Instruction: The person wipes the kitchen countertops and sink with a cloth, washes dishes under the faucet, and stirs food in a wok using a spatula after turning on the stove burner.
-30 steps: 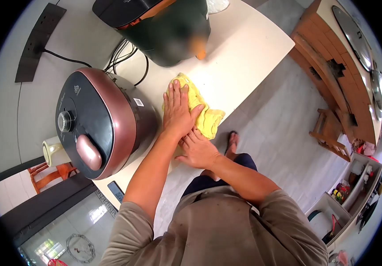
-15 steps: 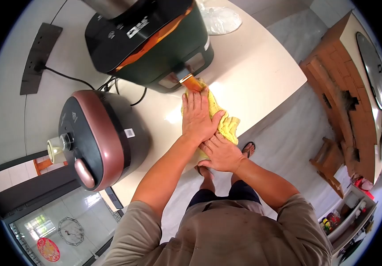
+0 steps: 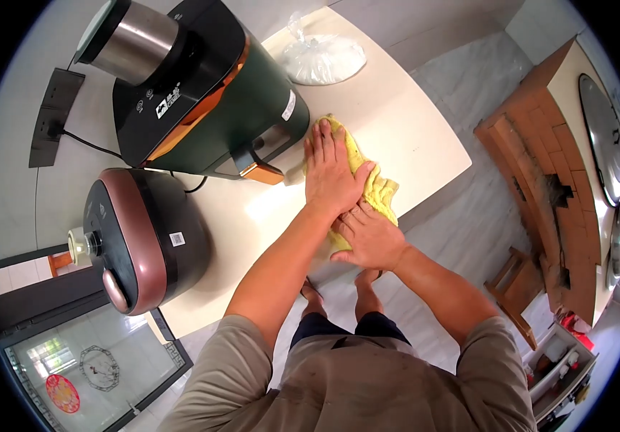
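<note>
"Yellow cloth (image 3: 379, 191) under our hands?"

"Yes, flat on the table (image 3: 428, 137). Our left hand (image 3: 333, 173) lies open across it, thumb spread; our right hand (image 3: 371, 236) rests open just below, fingertips by the left wrist. Cloth shows between and to the right of them."

"And around us?"

"Orange handle (image 3: 261, 173) near our left hand, on the green appliance (image 3: 259, 108). Farther left, a pink-banded cooker (image 3: 133, 241); ahead, a clear plastic bag (image 3: 324, 60)."

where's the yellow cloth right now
In the head view, the yellow cloth is just right of center, under both hands on the pale countertop, near the green appliance's orange handle.
</note>
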Tool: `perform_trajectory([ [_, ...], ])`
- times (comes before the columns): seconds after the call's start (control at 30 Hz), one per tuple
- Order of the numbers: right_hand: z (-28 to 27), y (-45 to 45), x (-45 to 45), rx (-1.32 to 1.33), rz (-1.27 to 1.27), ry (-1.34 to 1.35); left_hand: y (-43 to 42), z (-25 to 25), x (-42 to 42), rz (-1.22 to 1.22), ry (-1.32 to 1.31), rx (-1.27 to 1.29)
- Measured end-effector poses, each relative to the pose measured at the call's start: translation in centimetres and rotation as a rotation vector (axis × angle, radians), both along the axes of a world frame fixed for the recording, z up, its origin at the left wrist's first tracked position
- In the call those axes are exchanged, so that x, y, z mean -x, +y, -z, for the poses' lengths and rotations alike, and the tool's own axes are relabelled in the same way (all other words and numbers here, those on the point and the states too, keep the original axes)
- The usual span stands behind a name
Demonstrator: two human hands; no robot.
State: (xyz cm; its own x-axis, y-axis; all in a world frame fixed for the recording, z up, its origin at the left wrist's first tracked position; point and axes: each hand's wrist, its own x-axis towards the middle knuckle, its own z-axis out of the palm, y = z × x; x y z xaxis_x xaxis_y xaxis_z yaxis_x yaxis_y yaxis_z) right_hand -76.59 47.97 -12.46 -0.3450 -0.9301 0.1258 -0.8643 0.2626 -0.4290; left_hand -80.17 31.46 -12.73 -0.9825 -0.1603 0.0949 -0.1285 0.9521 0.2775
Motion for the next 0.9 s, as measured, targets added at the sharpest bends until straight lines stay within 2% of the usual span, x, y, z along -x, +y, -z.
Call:
perform_trajectory([
  [0.23,-0.8,0.3,5.2,-0.025,0.102,-0.058,1.0,0.5,7.2,-0.031,-0.003,0.035],
  [0.37,-0.7,-0.2,5.2,-0.048,0.224,-0.080,1.2,0.2,9.4,0.143,-0.070,0.058],
  [0.47,-0.4,-0.3,5.1,0.044,0.309,-0.097,1.4,0.2,10.6,0.367,-0.067,0.058],
  [0.6,-0.7,0.3,5.1,-0.002,0.356,-0.128,2.1,0.1,11.5,0.561,-0.016,0.062],
  [0.7,-0.5,1.1,5.2,0.001,0.385,-0.129,3.0,-0.2,11.7,0.661,-0.018,0.001],
  [0.8,-0.4,2.3,5.4,-0.121,0.376,-0.044,3.8,-0.6,11.8,0.731,-0.028,-0.116],
  [0.9,1.2,4.2,5.9,-0.006,0.449,0.094,4.0,-1.2,11.8,0.748,-0.105,-0.362],
])
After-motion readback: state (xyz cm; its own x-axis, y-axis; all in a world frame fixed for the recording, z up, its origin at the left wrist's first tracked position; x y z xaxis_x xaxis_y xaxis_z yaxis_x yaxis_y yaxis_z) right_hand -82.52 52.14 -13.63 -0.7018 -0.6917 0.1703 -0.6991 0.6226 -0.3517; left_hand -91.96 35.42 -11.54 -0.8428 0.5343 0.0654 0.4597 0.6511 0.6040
